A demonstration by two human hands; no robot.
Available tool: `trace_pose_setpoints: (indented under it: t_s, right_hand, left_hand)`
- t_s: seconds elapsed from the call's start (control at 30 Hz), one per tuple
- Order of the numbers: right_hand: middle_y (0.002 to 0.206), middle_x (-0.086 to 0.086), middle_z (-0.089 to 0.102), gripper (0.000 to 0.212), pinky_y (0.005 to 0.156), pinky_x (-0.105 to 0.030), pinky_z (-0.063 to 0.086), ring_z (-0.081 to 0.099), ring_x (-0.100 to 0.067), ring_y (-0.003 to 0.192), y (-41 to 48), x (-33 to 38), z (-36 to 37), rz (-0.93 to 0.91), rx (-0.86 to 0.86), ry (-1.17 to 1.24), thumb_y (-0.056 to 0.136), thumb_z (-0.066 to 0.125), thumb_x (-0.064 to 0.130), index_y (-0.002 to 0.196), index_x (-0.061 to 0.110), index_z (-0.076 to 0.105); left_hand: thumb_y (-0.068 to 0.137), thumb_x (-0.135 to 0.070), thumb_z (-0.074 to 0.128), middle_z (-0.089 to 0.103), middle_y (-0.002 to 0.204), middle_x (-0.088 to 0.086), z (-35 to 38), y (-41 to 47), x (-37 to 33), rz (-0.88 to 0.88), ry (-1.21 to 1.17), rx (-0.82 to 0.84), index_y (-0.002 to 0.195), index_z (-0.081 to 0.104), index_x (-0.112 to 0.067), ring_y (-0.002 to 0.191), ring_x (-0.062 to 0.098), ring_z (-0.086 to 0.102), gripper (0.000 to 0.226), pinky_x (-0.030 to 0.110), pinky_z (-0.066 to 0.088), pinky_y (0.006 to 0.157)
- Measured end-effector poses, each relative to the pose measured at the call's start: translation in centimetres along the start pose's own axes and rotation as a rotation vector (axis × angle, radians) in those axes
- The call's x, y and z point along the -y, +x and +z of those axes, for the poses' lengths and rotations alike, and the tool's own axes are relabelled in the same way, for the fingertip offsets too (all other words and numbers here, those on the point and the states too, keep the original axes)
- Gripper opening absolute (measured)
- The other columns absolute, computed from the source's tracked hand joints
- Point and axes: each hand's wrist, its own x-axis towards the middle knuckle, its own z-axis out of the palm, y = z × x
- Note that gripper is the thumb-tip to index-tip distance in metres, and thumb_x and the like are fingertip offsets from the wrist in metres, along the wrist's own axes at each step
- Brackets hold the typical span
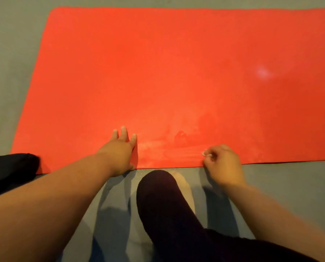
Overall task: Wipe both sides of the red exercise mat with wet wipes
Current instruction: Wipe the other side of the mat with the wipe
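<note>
The red exercise mat (176, 72) lies flat on the grey floor and fills most of the view. My left hand (120, 150) presses flat on its near edge, fingers straight and spread. My right hand (222, 163) sits at the near edge further right, fingers curled around a small white wet wipe (205, 153) of which only a bit shows at the fingertips. Pale damp streaks mark the mat between the two hands.
My knee in dark trousers (157, 195) is bent on the grey floor (16, 53) just in front of the mat's near edge. Another dark-clothed leg (10, 167) lies at the left, touching the mat's near-left corner. A light glare spot shows on the mat's right part.
</note>
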Motion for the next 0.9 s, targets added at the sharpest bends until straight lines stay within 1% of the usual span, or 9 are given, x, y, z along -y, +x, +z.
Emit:
trace_pose_setpoints:
  t_s: [0.07, 0.13, 0.2, 0.33, 0.37, 0.57, 0.67, 0.8, 0.9]
  right_hand:
    - [0.087, -0.011, 0.062, 0.014, 0.075, -0.028, 0.038, 0.06, -0.032, 0.086, -0.2, -3.6, -3.2, 0.184, -0.15, -0.052, 0.079, 0.061, 0.002, 0.085, 0.006, 0.072]
    - [0.087, -0.018, 0.064, 0.012, 0.072, -0.032, 0.04, 0.061, -0.036, 0.086, 0.6, -4.0, -3.6, 0.277, -0.177, -0.083, 0.079, 0.061, 0.005, 0.083, 0.003, 0.072]
    - [0.092, -0.017, 0.065, 0.014, 0.075, -0.031, 0.041, 0.061, -0.033, 0.088, 1.3, -1.5, -1.5, 0.175, -0.108, -0.048, 0.082, 0.059, 0.007, 0.087, 0.005, 0.072]
    - [0.104, -0.009, 0.061, 0.021, 0.082, -0.028, 0.042, 0.059, -0.025, 0.095, 0.1, 5.9, 3.9, -0.223, 0.211, 0.014, 0.086, 0.053, 0.009, 0.096, 0.009, 0.072]
    - [0.104, -0.008, 0.061, 0.022, 0.081, -0.027, 0.042, 0.06, -0.024, 0.095, 0.1, 6.3, 4.0, -0.241, 0.236, 0.011, 0.086, 0.053, 0.009, 0.096, 0.01, 0.072]
    - [0.08, -0.008, 0.071, 0.014, 0.068, -0.033, 0.05, 0.063, -0.026, 0.073, 0.6, 0.1, -1.4, 0.235, -0.014, 0.073, 0.08, 0.059, 0.009, 0.07, 0.013, 0.068]
    - [0.08, -0.007, 0.07, 0.016, 0.065, -0.027, 0.047, 0.063, -0.024, 0.074, 0.6, 3.9, 1.2, 0.077, 0.088, 0.041, 0.084, 0.056, 0.011, 0.077, 0.013, 0.07]
    - [0.105, -0.012, 0.066, 0.025, 0.081, -0.032, 0.049, 0.062, -0.029, 0.097, 0.5, 9.0, 4.8, -0.266, 0.361, -0.089, 0.084, 0.053, 0.009, 0.099, 0.008, 0.072]
    - [0.103, -0.011, 0.065, 0.022, 0.081, -0.031, 0.047, 0.061, -0.029, 0.096, 0.8, 5.6, 2.7, -0.159, 0.245, -0.087, 0.082, 0.055, 0.009, 0.096, 0.008, 0.072]
  left_hand:
    - [0.089, -0.038, 0.062, -0.021, 0.154, 0.024, 0.0, 0.3, 0.0, -0.004, 0.018, -0.004, 0.152, -0.008, -0.011, 0.143, 0.047, -0.007, 0.099, 0.046, 0.025, 0.113]
    - [0.089, -0.035, 0.063, -0.022, 0.154, 0.025, 0.1, 0.5, -0.1, -0.011, 0.009, 0.001, 0.152, -0.008, -0.011, 0.143, 0.047, -0.007, 0.099, 0.047, 0.026, 0.113]
    - [0.089, -0.035, 0.064, -0.024, 0.154, 0.022, 0.2, 0.5, -0.2, -0.011, -0.007, 0.003, 0.152, -0.009, -0.013, 0.143, 0.045, -0.009, 0.099, 0.047, 0.025, 0.114]
    - [0.089, -0.036, 0.064, -0.024, 0.155, 0.02, 0.4, 0.5, -0.1, -0.029, -0.015, -0.007, 0.152, -0.01, -0.015, 0.144, 0.044, -0.008, 0.1, 0.046, 0.022, 0.115]
    - [0.088, -0.036, 0.065, -0.023, 0.155, 0.02, 0.5, 0.5, -0.1, -0.027, -0.018, -0.008, 0.152, -0.009, -0.015, 0.144, 0.044, -0.008, 0.1, 0.046, 0.021, 0.116]
    - [0.087, -0.036, 0.066, -0.023, 0.155, 0.019, 0.6, 0.7, 0.1, -0.029, -0.023, -0.015, 0.153, -0.009, -0.015, 0.144, 0.044, -0.008, 0.102, 0.047, 0.022, 0.116]
    - [0.087, -0.037, 0.067, -0.023, 0.155, 0.018, 0.5, 0.6, 0.0, -0.032, -0.042, -0.01, 0.152, -0.01, -0.016, 0.144, 0.043, -0.008, 0.103, 0.046, 0.021, 0.116]
    - [0.086, -0.039, 0.067, -0.023, 0.156, 0.018, 0.6, 0.5, 0.0, -0.026, -0.059, -0.029, 0.153, -0.009, -0.017, 0.145, 0.041, -0.008, 0.104, 0.045, 0.019, 0.117]
    - [0.085, -0.04, 0.068, -0.022, 0.156, 0.017, 0.6, 0.5, 0.2, -0.023, -0.061, -0.031, 0.153, -0.009, -0.018, 0.145, 0.041, -0.008, 0.104, 0.045, 0.02, 0.116]
